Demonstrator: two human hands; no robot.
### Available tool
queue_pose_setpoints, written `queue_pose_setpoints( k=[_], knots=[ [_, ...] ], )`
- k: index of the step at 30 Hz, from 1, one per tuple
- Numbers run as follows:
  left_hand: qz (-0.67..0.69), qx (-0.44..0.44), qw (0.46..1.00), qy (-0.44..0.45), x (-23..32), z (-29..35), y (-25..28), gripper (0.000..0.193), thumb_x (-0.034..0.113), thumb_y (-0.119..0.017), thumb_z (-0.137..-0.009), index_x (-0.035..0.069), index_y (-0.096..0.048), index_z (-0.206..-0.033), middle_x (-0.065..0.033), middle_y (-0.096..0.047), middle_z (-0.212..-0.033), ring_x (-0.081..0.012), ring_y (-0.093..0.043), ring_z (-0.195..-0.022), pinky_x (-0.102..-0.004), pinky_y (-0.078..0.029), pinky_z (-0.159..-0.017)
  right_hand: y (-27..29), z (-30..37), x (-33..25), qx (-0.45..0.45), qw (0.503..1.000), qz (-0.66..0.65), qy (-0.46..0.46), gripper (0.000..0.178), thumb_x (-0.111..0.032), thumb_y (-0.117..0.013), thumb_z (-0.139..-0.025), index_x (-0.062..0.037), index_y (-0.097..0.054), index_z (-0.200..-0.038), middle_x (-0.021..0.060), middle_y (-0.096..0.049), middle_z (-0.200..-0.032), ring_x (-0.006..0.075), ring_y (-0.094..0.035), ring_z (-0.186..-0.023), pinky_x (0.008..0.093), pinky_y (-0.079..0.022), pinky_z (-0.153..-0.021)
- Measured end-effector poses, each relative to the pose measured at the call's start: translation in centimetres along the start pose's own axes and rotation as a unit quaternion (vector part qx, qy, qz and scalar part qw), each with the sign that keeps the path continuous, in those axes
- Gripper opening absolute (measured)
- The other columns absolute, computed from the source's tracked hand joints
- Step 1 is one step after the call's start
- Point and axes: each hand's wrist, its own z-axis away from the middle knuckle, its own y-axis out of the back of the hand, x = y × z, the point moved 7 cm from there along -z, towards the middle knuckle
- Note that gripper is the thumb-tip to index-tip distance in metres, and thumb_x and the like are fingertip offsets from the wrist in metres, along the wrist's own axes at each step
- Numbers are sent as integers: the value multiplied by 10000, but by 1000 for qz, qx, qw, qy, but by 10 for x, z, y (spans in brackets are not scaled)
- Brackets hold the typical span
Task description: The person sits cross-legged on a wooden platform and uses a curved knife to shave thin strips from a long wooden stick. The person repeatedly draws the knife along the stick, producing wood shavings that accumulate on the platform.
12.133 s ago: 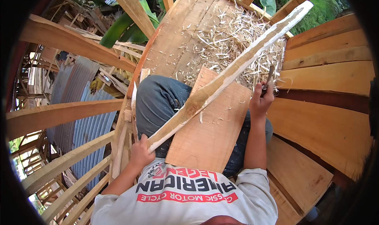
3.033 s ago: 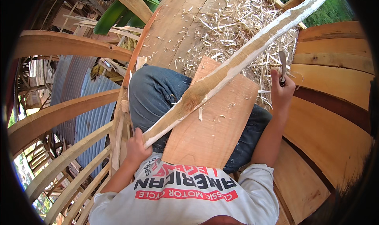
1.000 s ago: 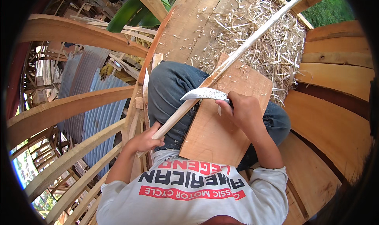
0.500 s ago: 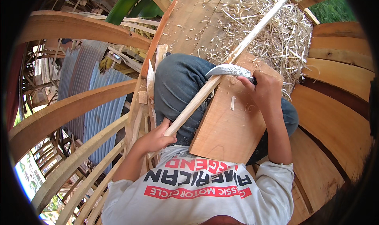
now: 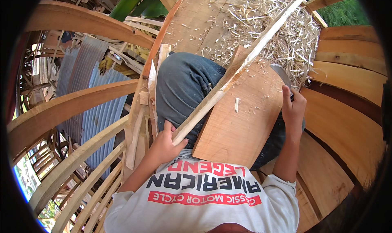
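Note:
A long pale wooden pole [image 5: 245, 63] slants from my lap up to the far right, its sides freshly cut. My left hand [image 5: 166, 145] is wrapped round its near end, beside my left knee. Across my lap lies a flat wooden board [image 5: 239, 122], and the pole crosses over its far left part. My right hand [image 5: 293, 109] grips a knife by its dark handle, just right of the board. The knife's curved blade [image 5: 280, 74] points away from me and stands apart from the pole. A small shaving [image 5: 237, 104] rests on the board.
Curled wood shavings [image 5: 281, 33] heap on the planks [image 5: 192, 20] ahead of me. Curved wooden ribs [image 5: 77, 98] rise on the left, with corrugated metal sheets [image 5: 98, 110] beyond them. Planking [image 5: 347, 78] walls the right side.
My right hand has drawn the knife off the pole, to the right and slightly nearer me. The pole has turned in my left hand and now shows another side.

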Motion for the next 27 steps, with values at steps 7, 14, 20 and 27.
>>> queue_pose_setpoints(
  k=[7,14,20,27],
  knots=[
    [-29,97,995,-11,12,11,-1,538,392,-765,-755,19,-456,-989,-230,-629,-734,-417,-653,-709,-447,-501,-612,-10,39,-4,-42,994,-89,-48,497,-366,-646,-896,42,-491,-659,121,-343,-486,146,-311,-455,336,-303,-436],
    [-60,131,988,-52,11,10,-1,523,415,-775,-741,43,-487,-968,-211,-639,-722,-400,-664,-691,-436,-510,-579,-29,72,-49,-132,989,51,47,434,-401,-698,-823,-10,-585,-674,177,-549,-555,350,-581,-523,394,-437,-482],
    [-72,126,988,-57,8,7,-4,507,426,-763,-759,37,-492,-939,-218,-641,-712,-395,-666,-693,-424,-512,-571,-38,73,-67,-129,984,103,72,469,-470,-706,-789,-34,-582,-669,140,-589,-582,319,-599,-530,381,-453,-482],
    [-42,119,989,-82,26,3,0,436,380,-754,-789,27,-505,-848,-216,-643,-707,-382,-668,-682,-398,-508,-547,-38,56,-69,-75,973,175,130,573,-599,-687,-737,-66,-524,-607,85,-558,-522,266,-578,-468,354,-426,-434]
  ],
)
